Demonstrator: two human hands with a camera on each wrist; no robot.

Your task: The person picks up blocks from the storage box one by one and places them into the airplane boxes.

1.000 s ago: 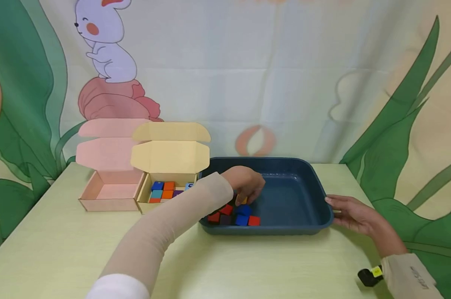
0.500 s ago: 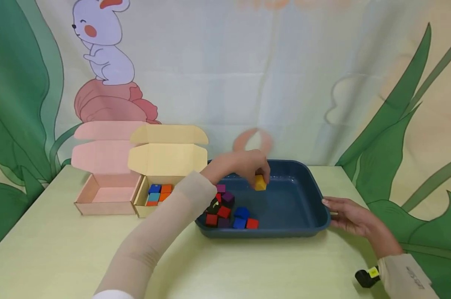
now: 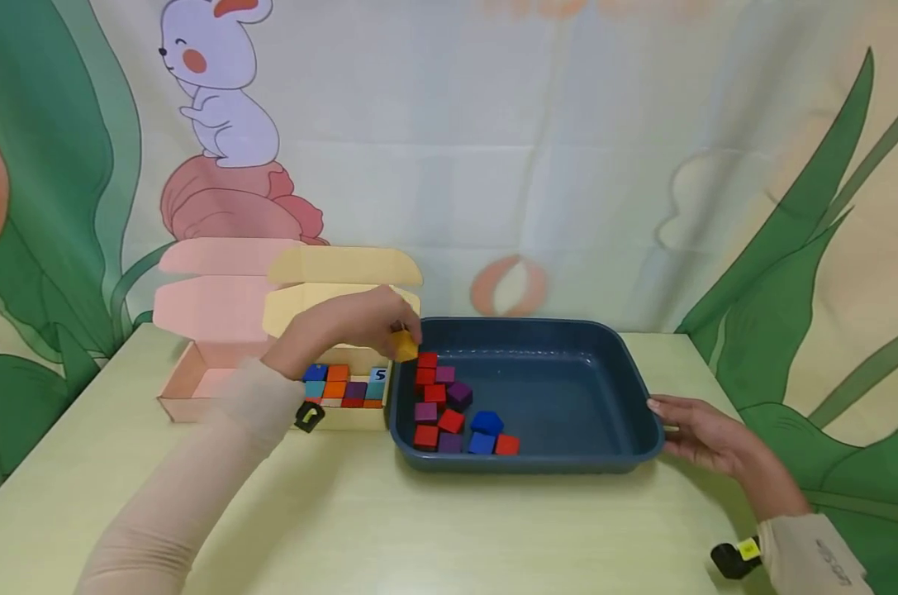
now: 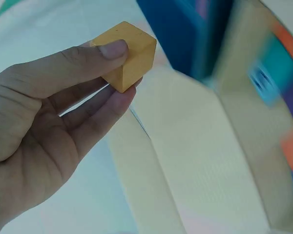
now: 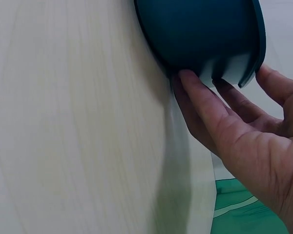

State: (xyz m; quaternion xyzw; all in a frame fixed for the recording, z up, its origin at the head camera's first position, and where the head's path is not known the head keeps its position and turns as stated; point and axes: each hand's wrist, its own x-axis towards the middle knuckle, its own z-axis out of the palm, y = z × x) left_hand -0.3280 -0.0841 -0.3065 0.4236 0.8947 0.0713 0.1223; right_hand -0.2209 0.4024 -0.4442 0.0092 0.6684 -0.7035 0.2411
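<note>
Yellow block: leaving the tray's middle, where it was hanging half a second ago, and now showing at the tray's ten o'clock corner, beside the yellow box.
Left hand: carrying that block; its grip is narrowing onto it, thumb pressing one side and fingertips supporting the other.
Right hand: staying at the tray's three o'clock end, its grip relaxed, fingers touching the outer wall and rim.
Tray: sitting on the worktop, dark blue.
Red blocks: clustering with purple blocks along the tray's nine o'clock side, one red block lying apart toward six o'clock.
Blue blocks: lying toward seven o'clock of the tray's middle.
Yellow box: standing open at the tray's nine o'clock, holding blue, orange, teal and purple blocks, one face showing a 5.
Pink box: standing open at the yellow box's nine o'clock.
Backdrop: hanging at twelve o'clock, showing a rabbit toward eleven.
</note>
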